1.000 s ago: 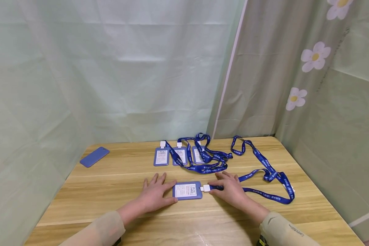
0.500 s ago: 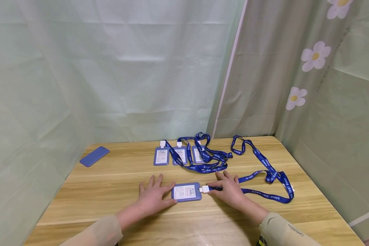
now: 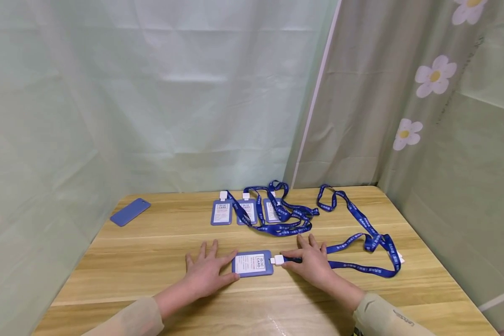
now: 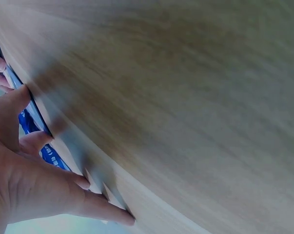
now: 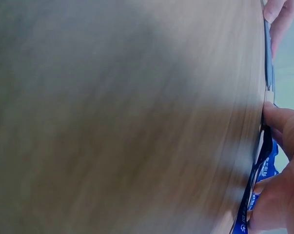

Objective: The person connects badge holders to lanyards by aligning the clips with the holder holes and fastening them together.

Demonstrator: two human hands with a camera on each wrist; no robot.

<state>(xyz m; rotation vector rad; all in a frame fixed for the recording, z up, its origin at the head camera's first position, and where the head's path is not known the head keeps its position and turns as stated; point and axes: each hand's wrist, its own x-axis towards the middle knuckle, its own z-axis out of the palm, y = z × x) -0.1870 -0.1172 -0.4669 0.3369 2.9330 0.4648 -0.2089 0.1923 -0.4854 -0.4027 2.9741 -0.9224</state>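
A blue badge holder (image 3: 252, 264) with a printed white card lies sideways on the wooden table. At its left end, my left hand (image 3: 206, 273) holds the two long edges between thumb and index finger, the other fingers spread on the wood. From the holder's right end runs a white clip (image 3: 279, 260) on a blue lanyard (image 3: 363, 268). My right hand (image 3: 312, 261) pinches the lanyard just beside this clip with thumb and index finger. In the right wrist view the thumb touches near the clip (image 5: 269, 96). Part of the strap is hidden under the right hand.
Behind, a row of blue badge holders (image 3: 221, 213) with white clips lies under tangled blue lanyards (image 3: 287, 228). A plain blue holder (image 3: 130, 212) lies at the table's far left. Pale curtains (image 3: 185, 102) stand behind the table and at both sides.
Both hands have shifted slightly left and toward me, and the badge holder and clip have come along. The other badges and the plain holder stay where they were.
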